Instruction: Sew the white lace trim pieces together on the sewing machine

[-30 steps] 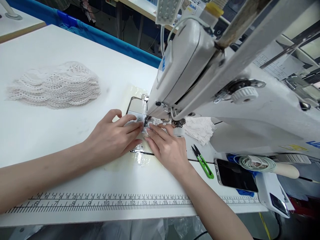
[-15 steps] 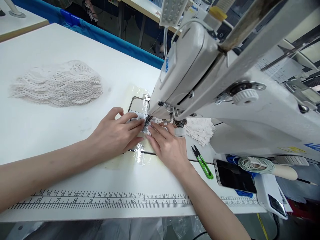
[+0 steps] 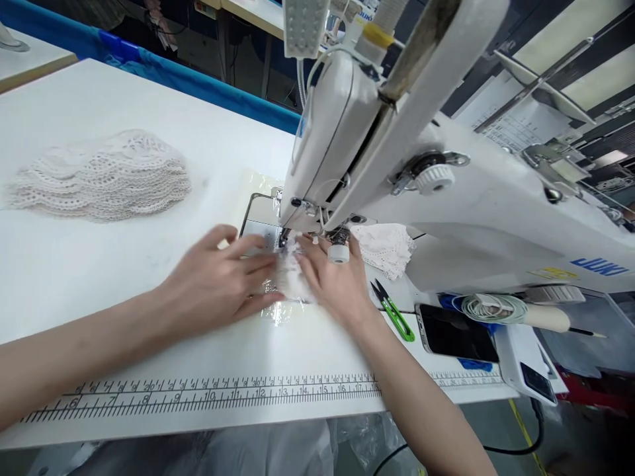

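A white sewing machine point(image 3: 446, 178) stands on the white table point(image 3: 99, 264). Both my hands lie on a small white lace piece point(image 3: 290, 277) in front of the needle area. My left hand point(image 3: 218, 284) rests flat, fingers stretched toward the needle plate point(image 3: 260, 225). My right hand point(image 3: 332, 277) presses the lace from the right, fingers extended, just below the presser foot. Both hands are somewhat blurred by motion.
A stack of white lace pieces point(image 3: 99, 175) lies at the left. More lace point(image 3: 387, 244) sits under the machine arm. Green thread snips point(image 3: 391, 309), a black phone point(image 3: 456, 340) and a coiled cable point(image 3: 491, 307) lie at the right. A printed ruler point(image 3: 198, 396) runs along the front edge.
Both hands have slid a little toward me with the lace piece, away from the needle. The camera has shifted slightly to the right.
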Motion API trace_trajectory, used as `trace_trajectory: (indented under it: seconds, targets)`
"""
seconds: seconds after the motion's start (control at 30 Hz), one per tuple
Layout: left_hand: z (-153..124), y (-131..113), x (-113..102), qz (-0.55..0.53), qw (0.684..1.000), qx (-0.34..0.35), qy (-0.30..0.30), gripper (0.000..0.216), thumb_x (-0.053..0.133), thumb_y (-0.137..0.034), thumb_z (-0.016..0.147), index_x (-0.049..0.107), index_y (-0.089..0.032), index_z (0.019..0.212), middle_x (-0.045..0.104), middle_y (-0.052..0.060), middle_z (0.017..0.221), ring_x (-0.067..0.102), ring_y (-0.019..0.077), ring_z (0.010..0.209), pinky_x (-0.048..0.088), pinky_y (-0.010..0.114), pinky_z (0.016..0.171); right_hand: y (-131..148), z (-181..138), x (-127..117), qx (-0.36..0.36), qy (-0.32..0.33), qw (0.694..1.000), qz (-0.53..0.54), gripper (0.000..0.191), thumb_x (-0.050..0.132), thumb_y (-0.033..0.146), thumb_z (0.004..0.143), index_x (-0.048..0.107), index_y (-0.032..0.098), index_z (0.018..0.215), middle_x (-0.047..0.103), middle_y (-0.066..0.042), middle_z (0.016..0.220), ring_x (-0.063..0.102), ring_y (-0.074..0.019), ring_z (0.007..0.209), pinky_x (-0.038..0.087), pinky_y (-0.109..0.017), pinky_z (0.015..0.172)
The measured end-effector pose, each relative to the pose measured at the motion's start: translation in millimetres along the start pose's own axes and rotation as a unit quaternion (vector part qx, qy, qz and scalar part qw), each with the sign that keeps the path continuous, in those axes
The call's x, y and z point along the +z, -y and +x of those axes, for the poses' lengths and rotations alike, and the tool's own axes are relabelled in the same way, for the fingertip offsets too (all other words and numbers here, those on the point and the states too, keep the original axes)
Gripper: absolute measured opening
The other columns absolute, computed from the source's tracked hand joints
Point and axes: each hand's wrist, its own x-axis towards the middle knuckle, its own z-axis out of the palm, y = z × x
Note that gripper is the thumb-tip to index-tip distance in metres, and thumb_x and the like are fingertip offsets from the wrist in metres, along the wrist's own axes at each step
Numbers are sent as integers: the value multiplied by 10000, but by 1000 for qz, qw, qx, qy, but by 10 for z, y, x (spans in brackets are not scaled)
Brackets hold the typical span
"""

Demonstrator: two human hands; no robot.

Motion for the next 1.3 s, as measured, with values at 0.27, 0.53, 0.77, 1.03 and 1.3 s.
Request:
trace_trajectory:
  seconds: [0.27, 0.53, 0.77, 1.03, 1.3]
  targets:
    - [-84, 66, -45, -23, 999, 14, 28, 278, 462, -323, 1084, 713, -204, 1062, 774, 21, 985, 684, 180, 800, 458, 355, 699, -43, -37, -107, -8, 25, 1000, 16, 458, 491, -39, 843, 808, 222, 1045, 770, -75, 1066, 669, -260, 1027, 471, -540, 1088]
    - [-75, 243, -113, 95, 978, -151, 112, 390, 305, -162, 1076, 664, -186, 1229, 772, 63, 1041, 635, 184, 721, 457, 407, 749, 242, -145, -174, -61, 52, 995, 64, 482, 472, -60, 891, 762, 199, 1176, 743, -70, 1271, 619, -249, 1242, 451, -494, 1140]
    - [-93, 83, 151, -79, 984, -143, 78, 541, 308, -517, 1105, 557, -196, 1462, 684, 138, 1413, 588, 349, 1383, 395, 580, 1166, 339, -186, -124, -91, 18, 995, 28, 418, 450, -3, 963, 727, 187, 1212, 767, -49, 1209, 640, -221, 1163, 340, -468, 1241]
    - [-71, 41, 92, -129, 990, -21, 44, 296, 514, -316, 1060, 766, -174, 1122, 777, 93, 1137, 732, 250, 1043, 593, 406, 950, 314, -185, -137, -74, 16, 996, 40, 394, 476, 7, 933, 748, 206, 1137, 724, -62, 1340, 648, -241, 1197, 421, -475, 1195]
    - [-143, -44, 141, -112, 992, -21, 52, 385, 485, -387, 1078, 758, -146, 1204, 729, 139, 1335, 685, 315, 1256, 578, 483, 1079, 243, -171, -180, -86, 34, 994, 56, 368, 469, 9, 939, 741, 180, 1119, 753, -63, 1315, 677, -231, 1223, 414, -458, 1226]
